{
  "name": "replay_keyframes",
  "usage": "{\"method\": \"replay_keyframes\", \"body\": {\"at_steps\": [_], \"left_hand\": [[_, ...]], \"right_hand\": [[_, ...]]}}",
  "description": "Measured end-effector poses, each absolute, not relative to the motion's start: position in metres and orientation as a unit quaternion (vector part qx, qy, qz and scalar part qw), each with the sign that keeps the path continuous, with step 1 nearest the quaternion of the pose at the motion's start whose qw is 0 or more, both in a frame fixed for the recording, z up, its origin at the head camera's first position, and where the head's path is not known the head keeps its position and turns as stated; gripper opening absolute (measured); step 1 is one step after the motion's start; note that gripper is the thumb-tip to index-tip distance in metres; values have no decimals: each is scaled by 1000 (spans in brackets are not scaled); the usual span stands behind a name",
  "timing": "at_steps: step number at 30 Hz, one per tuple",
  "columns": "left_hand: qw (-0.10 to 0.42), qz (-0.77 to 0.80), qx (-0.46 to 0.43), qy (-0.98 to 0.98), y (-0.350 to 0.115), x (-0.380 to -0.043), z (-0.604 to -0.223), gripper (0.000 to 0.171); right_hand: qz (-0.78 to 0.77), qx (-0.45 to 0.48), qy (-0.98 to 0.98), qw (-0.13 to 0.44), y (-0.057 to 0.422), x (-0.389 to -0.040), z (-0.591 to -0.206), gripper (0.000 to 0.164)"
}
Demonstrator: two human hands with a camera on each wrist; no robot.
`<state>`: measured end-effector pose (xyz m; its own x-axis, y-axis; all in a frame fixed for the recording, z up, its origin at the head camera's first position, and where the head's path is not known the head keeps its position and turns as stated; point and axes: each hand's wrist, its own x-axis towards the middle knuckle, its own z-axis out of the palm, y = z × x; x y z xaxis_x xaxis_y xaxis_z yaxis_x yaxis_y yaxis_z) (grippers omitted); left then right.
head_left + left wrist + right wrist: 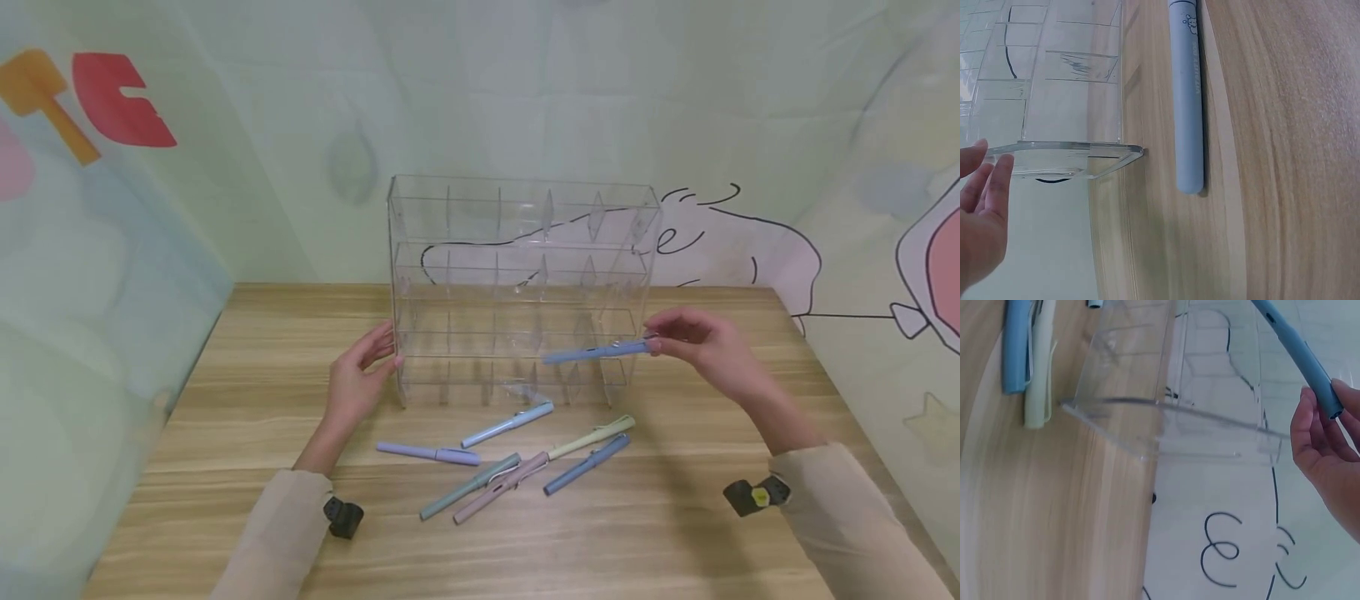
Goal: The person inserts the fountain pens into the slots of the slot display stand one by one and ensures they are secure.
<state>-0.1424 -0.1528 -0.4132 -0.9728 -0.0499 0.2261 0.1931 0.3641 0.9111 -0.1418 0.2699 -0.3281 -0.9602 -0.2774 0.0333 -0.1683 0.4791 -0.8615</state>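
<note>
we look down on a wood-grain table [247, 400] where a clear rack [395, 267] of small compartments stands upright. the right hand [701, 346] pinches one end of a blue pen [596, 351] between thumb and fingers, off the table by the rack's right side. from that hand the pen points left, its long axis running roughly along the rack's width, the right end a little higher in the head view. its free end overlaps the lower rows; we cannot tell whether it sits in front of them or inside one.

the left hand [357, 372] is at the opposite side, well apart from the right and farther from the pen. its thumb and fingers are spread, fingertips against the rack's left wall.

nearer to us, six more pens [507, 424] lie on the table at differing slants, some close together.
</note>
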Motion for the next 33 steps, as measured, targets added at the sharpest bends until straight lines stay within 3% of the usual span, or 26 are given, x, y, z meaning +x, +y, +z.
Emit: {"method": "replay_keyframes", "body": {"at_steps": [33], "left_hand": [[109, -544, -44, -831, -154, -142, -414, 52]], "right_hand": [[-554, -153, 818, 13, 133, -177, -315, 19]]}}
